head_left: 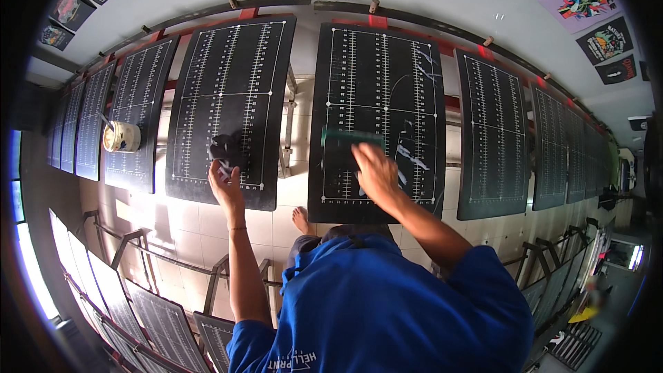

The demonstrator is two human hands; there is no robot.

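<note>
Right hand (378,174): grip pinching a flat, straight-edged green strip (340,138) near its right end; the strip extends across the lower half of a rigid, rectangular black board (369,90) (white ruler-like markings; pale, streaky smears (413,159) at right). Left hand (226,186): fingers curled, at the lower edge of a dark, crumpled piece (224,145) over the adjacent black board (242,62); whether this grip is pinching cannot be determined.

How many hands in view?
2: left hand, at a dark crumpled cloth over one board; right hand, holding a green tool over the next board. None looks hidden.
</note>
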